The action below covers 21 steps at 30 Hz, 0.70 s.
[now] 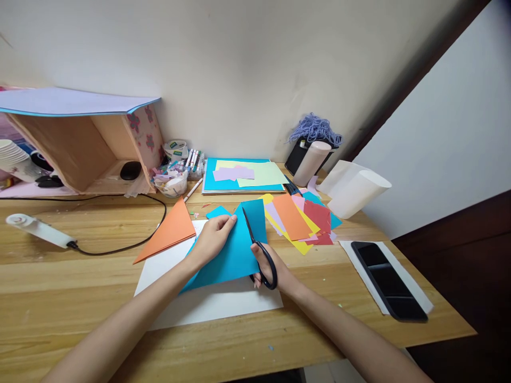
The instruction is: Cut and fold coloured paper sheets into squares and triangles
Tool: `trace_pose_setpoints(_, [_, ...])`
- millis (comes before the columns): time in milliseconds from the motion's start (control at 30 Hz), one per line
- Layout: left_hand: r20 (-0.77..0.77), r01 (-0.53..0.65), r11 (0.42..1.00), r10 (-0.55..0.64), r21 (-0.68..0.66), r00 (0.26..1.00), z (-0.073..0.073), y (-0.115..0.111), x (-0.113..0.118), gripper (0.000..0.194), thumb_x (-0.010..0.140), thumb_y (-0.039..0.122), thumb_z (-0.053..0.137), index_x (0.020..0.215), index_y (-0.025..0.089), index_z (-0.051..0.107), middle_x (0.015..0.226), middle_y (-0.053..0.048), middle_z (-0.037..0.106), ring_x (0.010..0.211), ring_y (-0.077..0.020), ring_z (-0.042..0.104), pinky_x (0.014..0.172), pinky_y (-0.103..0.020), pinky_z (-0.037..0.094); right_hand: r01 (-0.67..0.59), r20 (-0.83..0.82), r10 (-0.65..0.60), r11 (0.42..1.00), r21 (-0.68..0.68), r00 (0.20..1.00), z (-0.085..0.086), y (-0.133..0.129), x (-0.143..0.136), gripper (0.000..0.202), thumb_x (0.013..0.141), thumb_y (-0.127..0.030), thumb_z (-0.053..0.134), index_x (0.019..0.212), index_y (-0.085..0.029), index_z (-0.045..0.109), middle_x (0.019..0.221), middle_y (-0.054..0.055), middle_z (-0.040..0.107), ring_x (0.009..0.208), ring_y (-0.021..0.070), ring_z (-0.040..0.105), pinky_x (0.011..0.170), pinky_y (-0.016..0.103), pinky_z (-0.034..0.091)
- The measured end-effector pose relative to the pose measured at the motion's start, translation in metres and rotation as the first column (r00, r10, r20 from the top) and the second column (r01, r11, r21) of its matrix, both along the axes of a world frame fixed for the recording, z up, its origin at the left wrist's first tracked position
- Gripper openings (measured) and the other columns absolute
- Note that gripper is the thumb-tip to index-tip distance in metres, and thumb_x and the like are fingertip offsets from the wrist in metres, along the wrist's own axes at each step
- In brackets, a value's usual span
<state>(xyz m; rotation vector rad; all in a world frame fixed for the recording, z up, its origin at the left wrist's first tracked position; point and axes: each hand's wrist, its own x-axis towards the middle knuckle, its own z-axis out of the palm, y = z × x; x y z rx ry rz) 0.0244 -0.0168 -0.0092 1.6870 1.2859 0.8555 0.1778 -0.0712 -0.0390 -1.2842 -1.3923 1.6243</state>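
My left hand (215, 236) pinches a sheet of blue paper (229, 260) near its upper edge, thumb on top. The fingers of my right hand (265, 266) are in the handles of black scissors (269, 271). One long blade lies over the blue paper, pointing up and away toward its far edge; the other blade is hidden beneath. Right of the blade, a strip of the same blue stands up. The blue paper is held tilted above a white sheet (215, 306) lying on the table. Just left of it rests a folded orange paper (171, 231).
Colored paper scraps (293, 218) lie to the right, near a curled white paper (355, 194). A phone (389, 282) sits at the right edge. Stacked papers (243, 173), a tub of scraps (173, 183) and an open box (96, 149) stand behind. A corded white device (40, 231) is left.
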Motion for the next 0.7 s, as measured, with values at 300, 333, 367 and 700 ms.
trace_pose_setpoints(300, [-0.052, -0.044, 0.992, 0.050, 0.118, 0.997, -0.003, 0.003, -0.002, 0.038, 0.084, 0.043, 0.033, 0.056, 0.018, 0.031, 0.054, 0.004, 0.034, 0.055, -0.0115, 0.036, 0.053, -0.023, 0.026, -0.096, -0.026, 0.095, 0.995, -0.030, 0.995, -0.002, -0.005, -0.004, 0.061, 0.064, -0.077, 0.029, 0.075, -0.018, 0.040, 0.041, -0.008, 0.040, 0.032, 0.0101, 0.048, 0.031, 0.019, 0.040])
trace_pose_setpoints(333, [-0.063, -0.032, 0.992, 0.040, 0.120, 0.997, -0.003, 0.002, -0.001, 0.038, 0.084, 0.042, 0.033, 0.056, 0.018, 0.031, 0.054, 0.004, 0.034, 0.055, -0.0115, 0.036, 0.053, -0.023, 0.026, -0.101, -0.030, 0.100, 0.995, -0.026, 0.995, -0.001, -0.005, -0.005, 0.063, 0.065, -0.078, 0.026, 0.076, -0.017, 0.041, 0.043, -0.007, 0.042, 0.033, 0.0102, 0.049, 0.032, 0.019, 0.041])
trace_pose_setpoints(367, [-0.073, -0.022, 0.992, 0.031, 0.122, 0.997, -0.003, 0.001, 0.000, 0.037, 0.085, 0.042, 0.032, 0.056, 0.018, 0.030, 0.054, 0.004, 0.033, 0.055, -0.0114, 0.035, 0.052, -0.023, 0.026, -0.100, -0.033, 0.099, 0.995, -0.029, 0.995, 0.000, -0.005, -0.005, 0.065, 0.065, -0.078, 0.025, 0.077, -0.017, 0.043, 0.045, -0.005, 0.045, 0.034, 0.0102, 0.050, 0.032, 0.019, 0.042])
trace_pose_setpoints(700, [-0.083, -0.019, 0.991, 0.030, 0.133, 0.996, -0.003, -0.002, 0.002, 0.038, 0.086, 0.041, 0.032, 0.056, 0.018, 0.029, 0.054, 0.004, 0.032, 0.054, -0.0103, 0.034, 0.051, -0.023, 0.024, -0.069, -0.011, 0.069, 0.997, -0.027, 0.998, 0.004, -0.005, -0.003, 0.061, 0.067, -0.074, 0.034, 0.083, -0.017, 0.046, 0.052, -0.005, 0.044, 0.037, 0.0102, 0.051, 0.029, 0.019, 0.043])
